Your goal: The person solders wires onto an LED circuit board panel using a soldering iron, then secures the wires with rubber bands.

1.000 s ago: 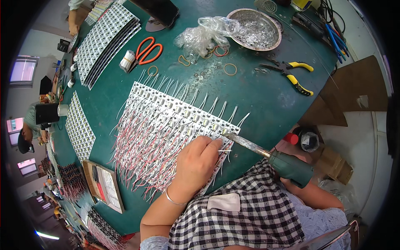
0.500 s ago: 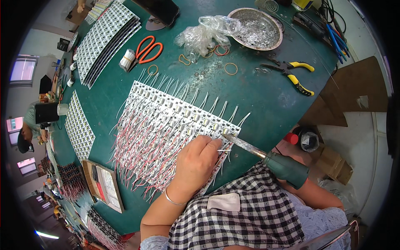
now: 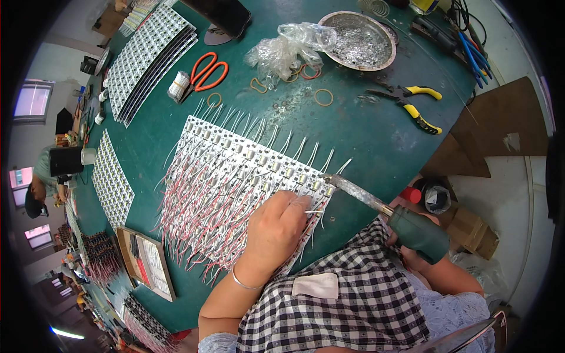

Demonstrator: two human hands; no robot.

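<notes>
Head view. The left hand [image 3: 275, 226] presses flat on the near right end of a panel [image 3: 235, 176] of small white LED boards with red and white wires [image 3: 194, 217], its fingertips [image 3: 303, 203] pinched together on a thin wire lead. The right hand [image 3: 412, 250], mostly hidden behind cloth, has its grip closed around the green handle of a soldering iron [image 3: 376, 206]; the tip meets the panel's right corner just beside the fingertips. The panel lies mid-desk [image 3: 365, 135], reaching from far left to near right.

Judged handling: the panel is light and thin, likely flexing if lifted by 1 edge; the wires are soft and snag easily. Hold it by pressing on the bare boards. Take the iron only by its handle, since the metal shaft is probably hot.
</notes>
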